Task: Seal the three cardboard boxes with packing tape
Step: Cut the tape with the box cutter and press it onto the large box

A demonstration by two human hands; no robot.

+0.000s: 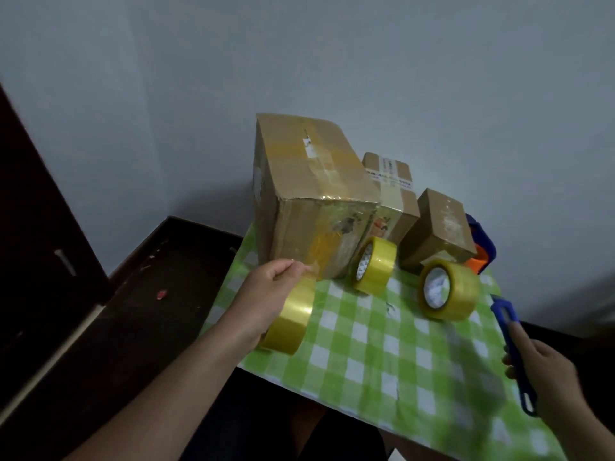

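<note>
Pinching tape roll [293, 322], left hand [266, 294]; right hand [545, 374] grasping blue cutter [504, 312]; box label [389, 174] illegible.

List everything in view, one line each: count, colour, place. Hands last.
cardboard boxes: three, brown, on the cloth: large box left, medium box behind it, small box right.
held tape roll: one, yellowish, at the large box's front.
standing tape rolls: two, yellowish, on edge; the other before the small box.
tape dispenser: one, blue and orange, behind the small box.
utility knife: one, blue, right edge.
tablecloth: one, green-white check.
dark furniture: one, left of the cloth.
left hand: pinches the held roll's tape.
right hand: grips the knife.
</note>
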